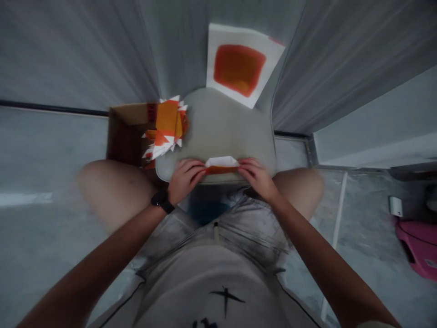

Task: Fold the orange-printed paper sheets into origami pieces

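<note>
Two bare hands were on record at centre frame. The left hand [185, 180], with a black wristwatch [160, 201] on its wrist, and the right hand [257, 179] were both curled closed, pinching opposite ends of a folded paper strip [221, 165], white on top and orange along its lower edge. The strip was held just above the near edge of a grey seat [218, 123], between the person's bare knees.

One pile of folded paper pieces [166, 125], orange and white with spiky points, sat left of centre at the seat's edge, beside one open cardboard box [126, 133]. One white sheet of paper [241, 64] bearing a red-orange square lay at top centre, just past the seat. One pink object [418, 248] stood at the far right, near one small white roll [395, 206].
</note>
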`<state>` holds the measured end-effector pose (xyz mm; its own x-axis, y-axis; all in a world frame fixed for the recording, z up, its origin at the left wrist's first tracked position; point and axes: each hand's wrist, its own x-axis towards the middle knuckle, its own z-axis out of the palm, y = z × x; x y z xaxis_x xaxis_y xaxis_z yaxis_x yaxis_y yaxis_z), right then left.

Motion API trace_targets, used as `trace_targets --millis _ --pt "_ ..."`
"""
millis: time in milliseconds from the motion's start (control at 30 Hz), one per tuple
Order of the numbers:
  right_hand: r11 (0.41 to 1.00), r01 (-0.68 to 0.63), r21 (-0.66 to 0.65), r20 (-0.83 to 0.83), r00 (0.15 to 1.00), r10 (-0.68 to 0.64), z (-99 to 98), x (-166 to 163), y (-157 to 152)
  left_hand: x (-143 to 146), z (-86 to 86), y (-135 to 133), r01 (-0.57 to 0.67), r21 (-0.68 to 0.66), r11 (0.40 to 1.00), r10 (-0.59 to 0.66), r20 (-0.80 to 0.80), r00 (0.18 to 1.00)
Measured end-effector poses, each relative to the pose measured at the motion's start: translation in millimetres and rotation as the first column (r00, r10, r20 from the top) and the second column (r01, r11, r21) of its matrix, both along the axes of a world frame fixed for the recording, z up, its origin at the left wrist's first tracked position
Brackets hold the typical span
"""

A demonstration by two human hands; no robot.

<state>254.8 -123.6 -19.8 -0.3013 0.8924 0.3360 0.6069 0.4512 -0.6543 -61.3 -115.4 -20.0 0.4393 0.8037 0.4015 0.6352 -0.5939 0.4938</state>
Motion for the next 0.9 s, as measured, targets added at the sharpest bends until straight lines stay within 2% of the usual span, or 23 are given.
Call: trace_targets --millis 167,300,467,667,900 --pt "0.978 0.205 -0.041 -0.115 0.971 -0.208 -10.4 -12.5 11.8 11.4 0.4 -0.2 -0.135 -0.008 0.991 0.135 0.012 0.991" --pt "0.957 0.28 -0.081 -0.111 0.951 -0.288 -16.9 -15.4 13.7 10.8 -1.8 0.8 -0.177 -0.009 0.984 0.177 0.018 0.984" --pt "0.951 0.295 -0.09 -0.083 0.95 -0.302 -18.7 -12.6 11.6 8.0 2.3 1.7 -0.139 -0.023 0.99 0.139 -0.014 0.99" --pt "0.969 0.239 -0.055 -0.066 0.968 -0.243 -18.0 -8.9 7.1 4.6 8.5 3.5 -0.086 -0.071 0.994 0.082 -0.053 0.995" --pt "0.965 0.262 -0.028 -0.002 0.965 -0.262 -17.5 -14.0 4.0 3.0 5.9 3.1 -0.085 -0.052 0.995 0.083 -0.027 0.996"
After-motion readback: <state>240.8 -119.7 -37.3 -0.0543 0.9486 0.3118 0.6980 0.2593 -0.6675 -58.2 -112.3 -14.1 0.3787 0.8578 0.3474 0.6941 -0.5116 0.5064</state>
